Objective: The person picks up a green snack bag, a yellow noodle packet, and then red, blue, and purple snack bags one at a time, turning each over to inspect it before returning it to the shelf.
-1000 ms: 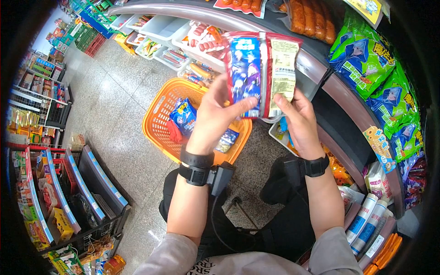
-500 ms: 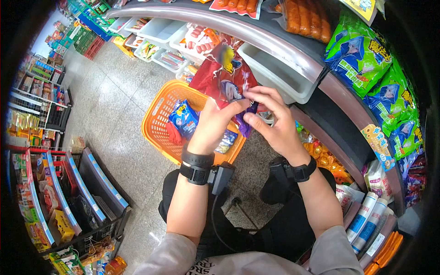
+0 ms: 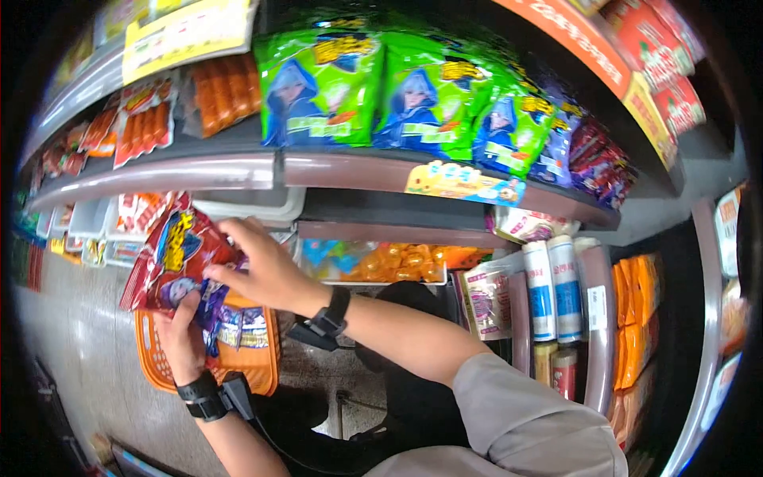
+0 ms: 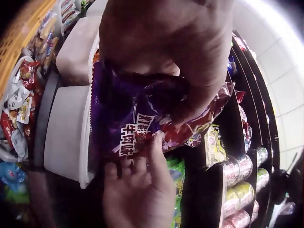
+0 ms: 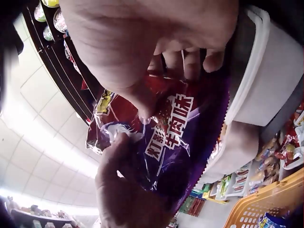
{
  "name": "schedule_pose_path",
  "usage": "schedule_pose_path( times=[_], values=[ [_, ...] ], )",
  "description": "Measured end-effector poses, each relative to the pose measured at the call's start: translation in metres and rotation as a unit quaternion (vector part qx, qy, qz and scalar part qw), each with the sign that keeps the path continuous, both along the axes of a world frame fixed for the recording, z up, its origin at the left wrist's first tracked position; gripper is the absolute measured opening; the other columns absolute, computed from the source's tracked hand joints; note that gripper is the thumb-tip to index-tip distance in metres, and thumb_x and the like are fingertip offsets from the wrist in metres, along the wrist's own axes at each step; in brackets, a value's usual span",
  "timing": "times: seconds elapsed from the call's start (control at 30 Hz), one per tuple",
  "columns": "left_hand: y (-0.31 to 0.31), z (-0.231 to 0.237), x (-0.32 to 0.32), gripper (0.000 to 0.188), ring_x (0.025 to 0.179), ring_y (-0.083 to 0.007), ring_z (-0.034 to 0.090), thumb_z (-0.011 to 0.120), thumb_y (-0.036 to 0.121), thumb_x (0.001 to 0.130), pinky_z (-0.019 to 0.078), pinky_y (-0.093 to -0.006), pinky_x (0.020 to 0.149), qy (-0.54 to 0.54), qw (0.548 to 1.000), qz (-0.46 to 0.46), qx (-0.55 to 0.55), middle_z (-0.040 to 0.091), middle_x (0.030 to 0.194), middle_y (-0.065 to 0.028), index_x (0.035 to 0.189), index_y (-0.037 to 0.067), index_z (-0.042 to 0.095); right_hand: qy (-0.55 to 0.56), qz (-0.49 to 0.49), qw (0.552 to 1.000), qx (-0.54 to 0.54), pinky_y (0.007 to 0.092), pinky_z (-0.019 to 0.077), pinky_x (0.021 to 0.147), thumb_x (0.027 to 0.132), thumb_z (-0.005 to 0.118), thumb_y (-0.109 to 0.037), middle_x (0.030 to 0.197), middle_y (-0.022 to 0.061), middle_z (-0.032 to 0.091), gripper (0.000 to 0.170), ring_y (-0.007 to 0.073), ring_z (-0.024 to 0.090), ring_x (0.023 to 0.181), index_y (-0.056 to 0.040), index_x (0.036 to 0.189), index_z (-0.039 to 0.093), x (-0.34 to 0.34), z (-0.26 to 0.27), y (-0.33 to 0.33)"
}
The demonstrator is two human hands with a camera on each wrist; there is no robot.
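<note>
A red and purple snack bag [image 3: 179, 254] is held up over the orange basket [image 3: 151, 362]. The left hand [image 3: 184, 338] grips its lower edge, thumb on the front. At its right side the right hand [image 3: 258, 266] pinches the bag. Both thumbs press on the purple and red front in the left wrist view, where the bag [image 4: 114, 114] shows white lettering. In the right wrist view the right hand [image 5: 152, 42] lies over the bag [image 5: 166, 161], with the left hand [image 5: 126, 190] below.
Green snack bags [image 3: 322, 87] and packed sausages [image 3: 226, 91] stand on the shelf above. Below it are white bins [image 3: 262, 203] and orange-wrapped goods [image 3: 405, 262]. Blue and white rolls [image 3: 552, 286] stand at the right. Small packets [image 3: 242, 326] lie in the basket.
The view has swung right towards the shelf, so basket and hands appear further left. The bag, which earlier showed its back, was turned to its red front; both hands still hold it.
</note>
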State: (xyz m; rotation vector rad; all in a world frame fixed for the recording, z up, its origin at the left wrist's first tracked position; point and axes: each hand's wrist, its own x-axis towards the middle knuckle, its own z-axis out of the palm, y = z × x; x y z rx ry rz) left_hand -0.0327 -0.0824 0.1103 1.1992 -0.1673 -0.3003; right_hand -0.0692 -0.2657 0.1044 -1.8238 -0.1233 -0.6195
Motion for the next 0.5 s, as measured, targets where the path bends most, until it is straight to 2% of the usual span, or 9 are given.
schedule_pose_path(
  times=[0.13,0.2,0.23,0.27,0.33,0.37,0.4,0.47,0.5],
  values=[
    [0.019,-0.022,0.009,0.045,0.106,-0.0184,0.056,0.067,0.009,0.084,0.0414,-0.0354,0.097,-0.020,0.999,-0.040,0.019,0.058,0.117,-0.0071,0.125,0.002,0.049,-0.036,0.022,0.998,-0.037,0.0390,0.0432,0.087,0.078,0.073,-0.024,0.102,0.0150,0.056,0.048,0.0301,0.055,0.099,0.0003,0.113,0.051,-0.005,0.013,-0.016],
    [0.023,-0.028,0.010,0.059,0.115,-0.0213,0.051,0.070,0.022,0.083,0.0381,-0.0398,0.101,-0.022,0.992,-0.102,-0.075,0.054,0.125,-0.0096,0.131,0.001,0.044,-0.031,0.049,0.996,-0.062,0.0383,0.0437,0.085,0.077,0.074,-0.021,0.099,0.0133,0.057,0.044,0.0289,0.055,0.097,-0.0007,0.110,0.053,-0.012,0.038,-0.031],
    [0.033,-0.038,0.015,0.073,0.124,-0.0247,0.045,0.071,0.034,0.082,0.0333,-0.0421,0.106,-0.037,0.987,-0.150,-0.043,0.048,0.134,-0.0124,0.137,0.001,0.038,-0.022,0.083,0.993,-0.083,0.0377,0.0442,0.083,0.076,0.074,-0.019,0.097,0.0116,0.058,0.040,0.0276,0.056,0.094,-0.0017,0.107,0.054,-0.018,0.052,-0.040],
    [0.021,-0.029,0.009,0.073,0.124,-0.0247,0.045,0.071,0.034,0.082,0.0333,-0.0421,0.106,-0.037,0.986,-0.156,-0.046,0.048,0.134,-0.0124,0.137,0.001,0.038,-0.022,0.076,0.993,-0.086,0.0377,0.0442,0.083,0.076,0.074,-0.019,0.097,0.0116,0.058,0.040,0.0276,0.056,0.094,-0.0017,0.107,0.054,-0.025,0.067,-0.049],
    [-0.002,-0.014,-0.003,0.086,0.127,-0.0255,0.042,0.073,0.043,0.078,0.0313,-0.0409,0.108,-0.131,0.971,-0.188,-0.071,0.043,0.138,-0.0144,0.142,0.001,0.033,-0.068,0.080,0.985,-0.134,0.0359,0.0452,0.079,0.076,0.073,-0.011,0.095,0.0091,0.059,0.033,0.0247,0.057,0.090,-0.0037,0.103,0.057,-0.044,0.095,-0.070],
    [0.003,-0.025,0.010,0.093,0.134,-0.0282,0.035,0.074,0.045,0.076,0.0282,-0.0498,0.111,-0.145,0.953,-0.261,-0.058,0.036,0.144,-0.0115,0.145,0.005,0.027,-0.077,0.071,0.982,-0.157,0.0356,0.0454,0.079,0.076,0.073,-0.010,0.094,0.0095,0.059,0.035,0.0241,0.058,0.090,-0.0047,0.106,0.055,-0.055,0.104,-0.085],
    [-0.028,0.019,-0.015,0.109,0.127,-0.0290,0.042,0.064,0.073,0.069,0.0351,-0.0413,0.105,-0.117,0.973,-0.130,0.148,0.038,0.142,-0.0147,0.145,0.003,0.028,-0.087,0.063,0.978,-0.181,0.0354,0.0457,0.078,0.076,0.073,-0.009,0.093,0.0098,0.058,0.037,0.0236,0.058,0.090,-0.0057,0.108,0.054,-0.069,0.112,-0.099],
    [-0.028,0.019,-0.012,0.108,0.124,-0.0276,0.046,0.051,0.081,0.072,0.0386,-0.0396,0.101,-0.111,0.970,-0.218,0.011,0.040,0.139,-0.0133,0.146,0.005,0.028,-0.011,-0.003,0.998,-0.070,0.0303,0.0475,0.079,0.081,0.069,-0.007,0.097,0.0054,0.060,0.037,0.0174,0.059,0.094,-0.0061,0.114,0.053,-0.106,0.121,-0.124],
    [-0.029,0.019,-0.012,0.106,0.120,-0.0247,0.049,0.043,0.083,0.074,0.0403,-0.0375,0.098,-0.114,0.971,-0.208,0.011,0.043,0.134,-0.0124,0.145,0.006,0.029,-0.014,-0.062,0.997,-0.047,0.0289,0.0478,0.080,0.082,0.068,-0.008,0.102,0.0049,0.060,0.037,0.0156,0.059,0.096,-0.0061,0.116,0.053,-0.124,0.117,-0.143]
  ],
)
